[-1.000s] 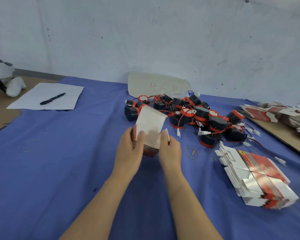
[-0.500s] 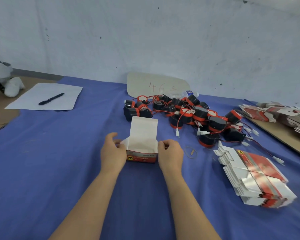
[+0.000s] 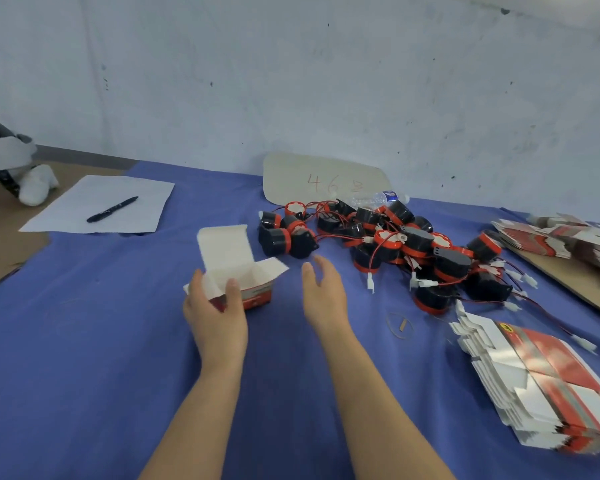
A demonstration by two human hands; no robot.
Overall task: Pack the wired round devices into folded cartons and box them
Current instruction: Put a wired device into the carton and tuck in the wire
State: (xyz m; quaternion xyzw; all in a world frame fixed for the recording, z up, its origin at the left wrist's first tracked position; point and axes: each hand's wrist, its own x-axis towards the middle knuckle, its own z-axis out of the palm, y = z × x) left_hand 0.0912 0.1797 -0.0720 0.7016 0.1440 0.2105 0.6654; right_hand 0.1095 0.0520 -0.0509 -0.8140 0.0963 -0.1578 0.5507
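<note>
A folded red and white carton [image 3: 238,271] stands on the blue cloth with its lid flap up and its inside showing. My left hand [image 3: 213,306] grips its near left side, thumb against the front. My right hand [image 3: 323,292] hovers just right of the carton, fingers spread and holding nothing. Beyond it lies a tangled heap of black and red round devices [image 3: 388,244] with red wires and white plugs. A stack of flat unfolded cartons [image 3: 534,382] lies at the near right.
A sheet of paper [image 3: 101,206] with a black pen [image 3: 112,209] lies at the far left. A beige card [image 3: 323,180] leans on the wall. More flat cartons [image 3: 561,237] sit on a brown board at the far right. A rubber band [image 3: 399,325] lies on the cloth.
The carton was set down with its lid up, then slid left. My right hand let go of it and moved away toward the devices. My left hand still holds it.
</note>
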